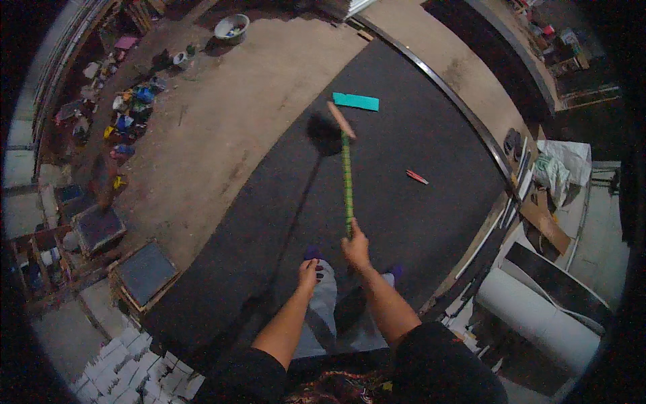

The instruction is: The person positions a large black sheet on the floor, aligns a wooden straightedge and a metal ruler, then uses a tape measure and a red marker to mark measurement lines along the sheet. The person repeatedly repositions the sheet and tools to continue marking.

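Note:
My right hand [356, 248] is closed round the lower end of a long-handled tool with a green-and-yellow striped handle [348, 178]. The handle points away from me and ends in a slanted, tan crosspiece [342, 121]. A dark patch lies beside this head; whether it is bristles or shadow I cannot tell. My left hand [309, 275] hangs in front of my left leg, off the handle, fingers loosely bent and apart with nothing visible in them. Just beyond the head lies a flat turquoise strip [356, 102]. Right of the handle is a small red tool [417, 177], its kind unclear.
I stand on a dark mat [269, 202] with a metal rail [457, 97] along its far right edge. A white tub [231, 28] stands far left, near assorted clutter [131, 111]. Framed dark panels [146, 274] stand left; a large white roll [538, 320] lies right.

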`<action>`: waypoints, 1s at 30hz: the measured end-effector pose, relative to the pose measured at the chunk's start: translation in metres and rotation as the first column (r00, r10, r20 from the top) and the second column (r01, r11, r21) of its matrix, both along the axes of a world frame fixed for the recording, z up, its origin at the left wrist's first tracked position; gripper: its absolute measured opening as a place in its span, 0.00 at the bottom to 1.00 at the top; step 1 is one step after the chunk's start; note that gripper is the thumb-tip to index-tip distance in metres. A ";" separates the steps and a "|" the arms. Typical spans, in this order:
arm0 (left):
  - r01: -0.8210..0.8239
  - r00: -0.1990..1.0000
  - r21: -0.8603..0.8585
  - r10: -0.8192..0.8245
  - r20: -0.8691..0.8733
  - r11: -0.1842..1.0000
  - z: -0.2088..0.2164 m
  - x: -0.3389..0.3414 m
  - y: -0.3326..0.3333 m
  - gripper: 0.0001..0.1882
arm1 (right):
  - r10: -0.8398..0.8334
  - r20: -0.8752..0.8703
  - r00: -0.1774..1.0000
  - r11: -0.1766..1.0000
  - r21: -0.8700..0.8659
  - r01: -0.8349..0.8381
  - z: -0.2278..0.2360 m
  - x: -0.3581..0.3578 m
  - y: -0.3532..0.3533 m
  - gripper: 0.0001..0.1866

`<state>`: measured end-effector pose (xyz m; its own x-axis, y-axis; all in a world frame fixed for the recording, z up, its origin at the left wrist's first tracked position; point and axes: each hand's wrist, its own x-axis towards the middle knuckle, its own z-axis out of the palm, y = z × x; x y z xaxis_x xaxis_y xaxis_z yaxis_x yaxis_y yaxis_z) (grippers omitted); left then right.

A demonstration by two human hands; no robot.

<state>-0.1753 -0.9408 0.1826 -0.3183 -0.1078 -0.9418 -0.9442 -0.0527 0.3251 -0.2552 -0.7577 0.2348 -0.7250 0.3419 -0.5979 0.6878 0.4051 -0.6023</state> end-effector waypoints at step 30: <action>0.350 0.937 0.242 -0.342 -0.079 0.905 0.012 0.039 0.099 0.16 | -0.561 0.047 0.827 0.827 -0.008 0.562 -0.045 0.195 0.138 0.39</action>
